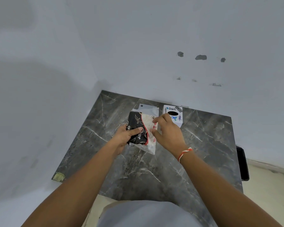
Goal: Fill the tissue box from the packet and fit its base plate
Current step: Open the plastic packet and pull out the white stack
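Observation:
A black, white and red tissue packet (138, 126) is lifted just above the dark marble table (203, 145). My left hand (125, 136) grips its black left side. My right hand (167, 131) is at the packet's clear right side, fingers spread and touching the plastic. Behind my right hand stands the white tissue box (175, 114) with stickers and a dark oval slot on top; my hand hides its near left corner. A flat pale plate (146, 106) with a small hole lies against the wall behind the packet, partly hidden by it.
The table sits in a corner, with grey walls at the left and back. A black object (243, 163) hangs off the table's right edge. A yellowish sticker (59, 176) marks the near left corner.

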